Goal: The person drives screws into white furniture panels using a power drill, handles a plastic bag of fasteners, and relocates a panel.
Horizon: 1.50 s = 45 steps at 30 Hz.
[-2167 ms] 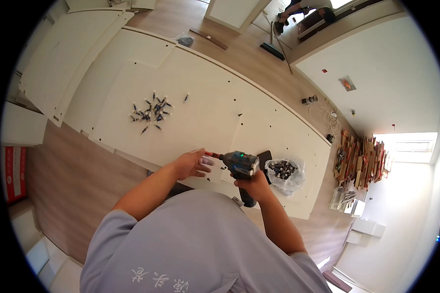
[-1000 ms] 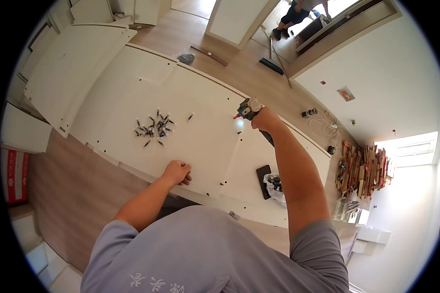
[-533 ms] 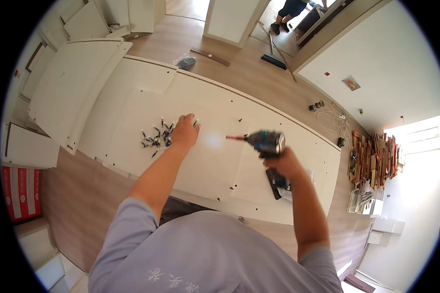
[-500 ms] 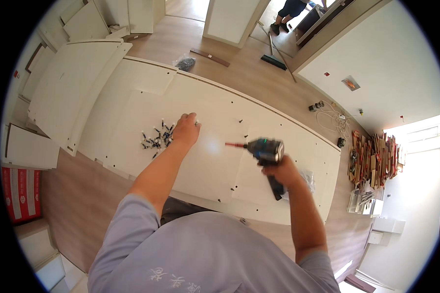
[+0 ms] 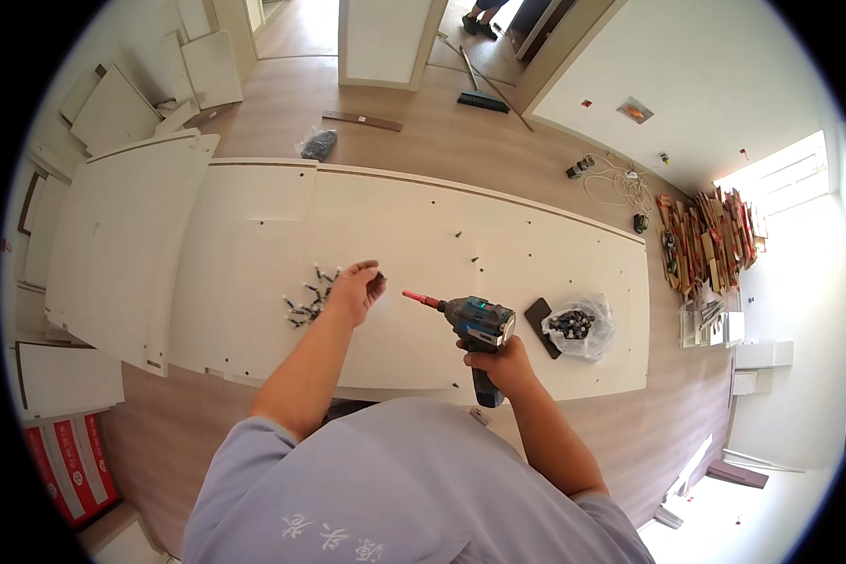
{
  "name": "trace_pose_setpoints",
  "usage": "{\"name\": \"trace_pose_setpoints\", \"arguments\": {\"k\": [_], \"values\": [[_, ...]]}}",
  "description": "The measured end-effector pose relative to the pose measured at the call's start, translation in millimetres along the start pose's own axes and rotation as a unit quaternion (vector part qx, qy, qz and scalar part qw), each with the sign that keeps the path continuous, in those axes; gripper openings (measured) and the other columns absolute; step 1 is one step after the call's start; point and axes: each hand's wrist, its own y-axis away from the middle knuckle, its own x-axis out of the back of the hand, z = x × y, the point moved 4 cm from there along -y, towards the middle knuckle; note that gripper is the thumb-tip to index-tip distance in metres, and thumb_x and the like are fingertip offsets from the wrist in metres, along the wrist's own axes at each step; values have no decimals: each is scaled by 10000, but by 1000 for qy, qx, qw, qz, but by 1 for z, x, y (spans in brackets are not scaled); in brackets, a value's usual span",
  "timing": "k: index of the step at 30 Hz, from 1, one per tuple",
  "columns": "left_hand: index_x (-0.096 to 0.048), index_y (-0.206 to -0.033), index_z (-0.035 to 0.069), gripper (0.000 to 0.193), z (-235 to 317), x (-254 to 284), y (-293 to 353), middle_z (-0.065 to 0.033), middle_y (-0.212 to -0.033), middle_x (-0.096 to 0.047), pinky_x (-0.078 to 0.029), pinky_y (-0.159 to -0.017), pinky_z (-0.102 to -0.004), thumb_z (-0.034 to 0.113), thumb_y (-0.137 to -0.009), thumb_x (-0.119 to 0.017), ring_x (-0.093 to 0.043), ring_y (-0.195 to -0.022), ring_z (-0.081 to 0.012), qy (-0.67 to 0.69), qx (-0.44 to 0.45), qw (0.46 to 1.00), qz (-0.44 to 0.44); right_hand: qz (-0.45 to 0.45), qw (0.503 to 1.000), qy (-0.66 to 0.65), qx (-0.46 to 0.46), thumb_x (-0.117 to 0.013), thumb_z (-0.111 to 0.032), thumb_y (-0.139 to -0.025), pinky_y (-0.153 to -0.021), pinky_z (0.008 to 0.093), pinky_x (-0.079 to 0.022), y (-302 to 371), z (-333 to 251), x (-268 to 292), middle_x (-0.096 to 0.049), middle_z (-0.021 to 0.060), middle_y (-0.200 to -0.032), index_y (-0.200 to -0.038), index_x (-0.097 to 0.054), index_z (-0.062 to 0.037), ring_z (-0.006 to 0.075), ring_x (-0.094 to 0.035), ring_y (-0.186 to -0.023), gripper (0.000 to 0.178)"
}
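Observation:
My right hand (image 5: pixel 500 365) grips a dark cordless power driver (image 5: pixel 479 321) by its handle, and the long red bit (image 5: pixel 422 298) points left. The bit's tip is a short way from my left hand (image 5: pixel 359 289). That hand's fingers are curled together over the panel; what they hold, if anything, is too small to make out. Beside the left wrist lies a loose pile of small dark fasteners with pale ends (image 5: pixel 308 305). Both hands are above a large white panel (image 5: pixel 385 226) with small holes. A couple of dark screws (image 5: pixel 475 259) stand in it beyond the driver.
A clear bag of fasteners (image 5: pixel 573 325) lies on the panel by a dark phone-like slab (image 5: pixel 541 326). Curved white boards (image 5: pixel 127 244) are stacked at left. Beyond the panel are another bag (image 5: pixel 319 144), a broom (image 5: pixel 482 100), cables (image 5: pixel 625 183) and scrap strips (image 5: pixel 710 235). A person stands far off.
The driver has come left, closer to my left hand. My left hand has turned, its fingers now drawn together beside the pile. The whole view has shifted, uncovering the bag of fasteners and the slab.

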Motion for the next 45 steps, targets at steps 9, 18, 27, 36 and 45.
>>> {"name": "trace_pose_setpoints", "arguments": {"k": [9, 18, 27, 36, 45], "values": [[-674, -1164, 58, 129, 44, 91, 57, -63, -978, -725, -664, -755, -307, 55, -1051, -611, -741, -842, -178, 121, 29, 992, -38, -46, 998, 38, -5, -783, 27, -781, -861, 351, -576, -17, -36, -116, -793, 80, -1081, -1191, -745, -4, 168, -722, -972, 412], [-638, -1388, 51, 350, 74, 161, 91, -58, -1047, -729, -597, -773, -314, 178, -1061, -628, -704, -871, -158, 44, -18, 999, 19, -86, 989, 123, 0, -811, -1, -750, -831, 353, -576, -92, -48, -211, -783, 98, -1004, -1094, -769, 13, 198, -730, -908, 347], [-711, -1128, 9, 227, 74, 288, 113, -97, -892, -761, -569, -561, -323, 147, -966, -631, -734, -637, -177, -235, -15, 963, 131, -57, 979, 196, 13, -779, 17, -760, -660, 384, -568, -233, -113, -322, -744, 100, -875, -986, -745, 26, 210, -691, -686, 228], [-685, -1015, 34, 146, 89, 284, 111, -98, -855, -762, -524, -486, -296, 159, -972, -623, -728, -609, -170, -222, 17, 966, 131, -103, 751, 645, 90, -778, -145, -712, -824, 420, -582, -277, -219, -395, -779, 167, -937, -1003, -770, -5, 336, -759, -916, 323], [-706, -1013, 33, 180, 94, 276, 119, -83, -857, -781, -560, -551, -305, 165, -952, -601, -757, -648, -167, -250, 18, 959, 131, -109, 786, 605, 64, -819, -141, -699, -665, 406, -571, -295, -217, -396, -748, 153, -823, -930, -732, 32, 273, -734, -713, 302]]}}
